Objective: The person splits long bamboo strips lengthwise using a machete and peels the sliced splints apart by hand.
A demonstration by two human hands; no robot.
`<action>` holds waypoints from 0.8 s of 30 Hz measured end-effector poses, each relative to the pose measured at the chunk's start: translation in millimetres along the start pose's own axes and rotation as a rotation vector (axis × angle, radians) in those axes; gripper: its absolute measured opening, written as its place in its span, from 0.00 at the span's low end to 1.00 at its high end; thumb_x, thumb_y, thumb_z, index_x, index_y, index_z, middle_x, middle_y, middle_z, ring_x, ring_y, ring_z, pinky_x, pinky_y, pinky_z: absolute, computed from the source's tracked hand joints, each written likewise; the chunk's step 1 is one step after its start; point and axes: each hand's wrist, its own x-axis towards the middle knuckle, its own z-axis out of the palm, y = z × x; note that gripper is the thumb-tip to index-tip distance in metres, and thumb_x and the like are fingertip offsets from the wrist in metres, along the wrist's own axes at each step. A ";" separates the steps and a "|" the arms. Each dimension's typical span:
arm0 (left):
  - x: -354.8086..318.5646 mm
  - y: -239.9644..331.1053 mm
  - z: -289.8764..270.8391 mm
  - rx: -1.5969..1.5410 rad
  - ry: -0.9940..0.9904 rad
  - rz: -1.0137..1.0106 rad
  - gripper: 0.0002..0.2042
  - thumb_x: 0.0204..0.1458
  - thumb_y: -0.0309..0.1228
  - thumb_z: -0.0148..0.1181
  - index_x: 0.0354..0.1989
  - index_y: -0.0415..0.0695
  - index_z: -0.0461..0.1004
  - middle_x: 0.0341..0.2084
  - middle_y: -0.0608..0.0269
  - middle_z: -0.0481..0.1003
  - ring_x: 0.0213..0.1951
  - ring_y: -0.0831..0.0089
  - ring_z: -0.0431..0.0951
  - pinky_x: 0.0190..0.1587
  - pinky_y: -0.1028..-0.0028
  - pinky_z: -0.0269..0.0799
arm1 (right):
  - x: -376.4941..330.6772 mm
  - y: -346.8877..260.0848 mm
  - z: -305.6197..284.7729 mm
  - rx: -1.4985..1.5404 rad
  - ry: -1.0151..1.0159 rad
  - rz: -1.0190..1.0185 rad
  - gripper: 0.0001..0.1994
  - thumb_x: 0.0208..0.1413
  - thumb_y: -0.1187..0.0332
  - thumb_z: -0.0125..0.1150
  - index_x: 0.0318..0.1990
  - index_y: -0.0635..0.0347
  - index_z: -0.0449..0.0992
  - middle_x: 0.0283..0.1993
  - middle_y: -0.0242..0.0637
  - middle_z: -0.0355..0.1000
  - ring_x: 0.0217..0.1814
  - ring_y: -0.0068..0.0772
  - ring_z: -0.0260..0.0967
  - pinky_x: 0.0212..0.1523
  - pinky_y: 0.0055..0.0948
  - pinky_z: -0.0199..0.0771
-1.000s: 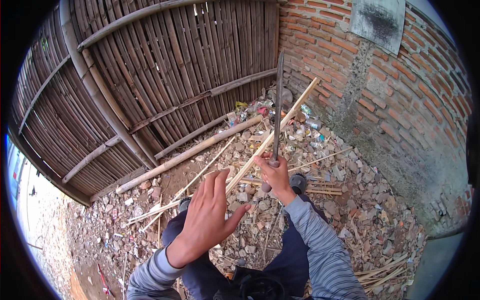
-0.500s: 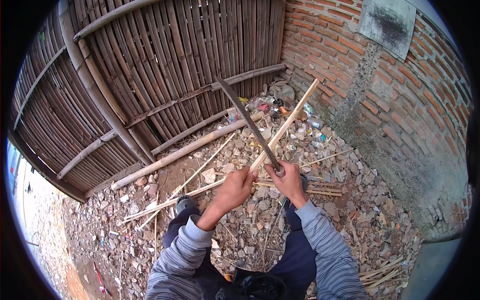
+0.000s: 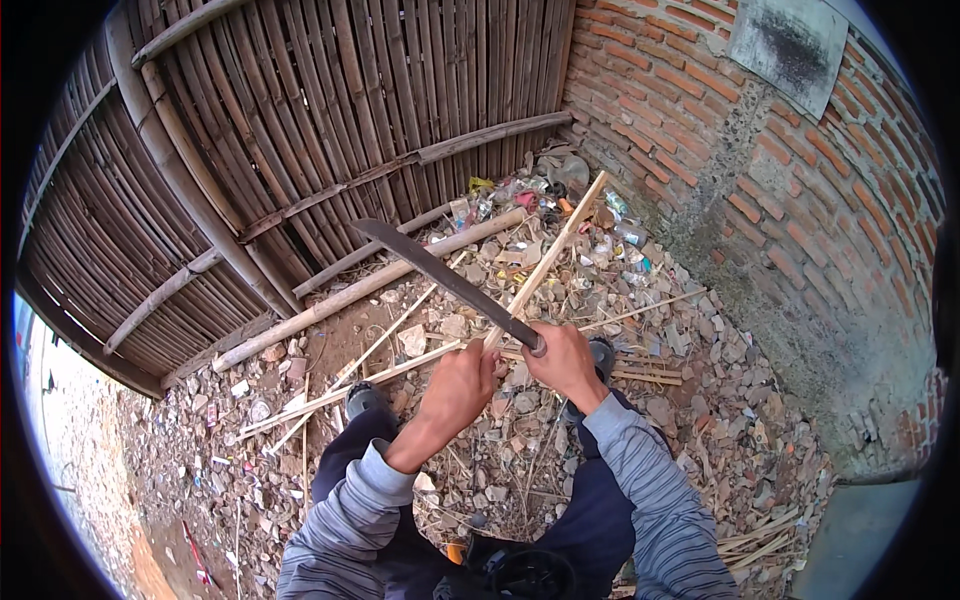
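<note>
My left hand [image 3: 458, 392] is closed round the near end of a pale bamboo strip [image 3: 556, 248], which slants up and away to the right. In my right hand [image 3: 563, 360] is the handle of a machete, its fingers wrapped tight. The long dark machete blade [image 3: 440, 275] reaches up to the left and crosses over the strip just beyond my hands. Both hands are close together in front of my knees. The machete's handle is mostly hidden by my fingers.
Several loose bamboo strips [image 3: 345, 400] lie on the stony ground, with more strips [image 3: 757, 540] at the lower right. A bamboo pole [image 3: 370, 290] lies along the slatted fence [image 3: 400, 100]. Litter [image 3: 530, 195] gathers in the corner by the brick wall [image 3: 690, 130].
The machete has swung left and lower, its broad side now showing more. The strip's far end has shifted slightly left and stands steeper. Both hands keep their hold.
</note>
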 end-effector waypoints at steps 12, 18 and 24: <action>4.1 7.3 -12.5 0.021 -0.015 -0.076 0.17 0.54 0.37 0.71 0.26 0.37 0.71 0.20 0.43 0.77 0.27 0.42 0.81 0.31 0.50 0.73 | 8.1 -23.2 6.9 0.024 -0.017 -0.010 0.07 0.51 0.66 0.68 0.30 0.59 0.79 0.21 0.49 0.74 0.27 0.59 0.76 0.29 0.51 0.75; 4.3 6.1 -6.4 0.054 -0.003 -0.061 0.17 0.56 0.34 0.71 0.26 0.37 0.70 0.20 0.42 0.76 0.28 0.40 0.80 0.32 0.49 0.73 | 17.1 0.8 11.4 0.020 0.017 0.050 0.07 0.50 0.66 0.68 0.28 0.59 0.79 0.22 0.50 0.75 0.28 0.60 0.77 0.30 0.52 0.75; 4.3 2.8 -6.2 0.039 -0.023 -0.034 0.17 0.55 0.32 0.71 0.26 0.36 0.69 0.21 0.41 0.76 0.28 0.39 0.80 0.32 0.49 0.73 | 6.6 -12.1 10.9 0.047 -0.004 0.048 0.08 0.49 0.66 0.68 0.34 0.59 0.81 0.23 0.49 0.76 0.29 0.60 0.77 0.31 0.52 0.76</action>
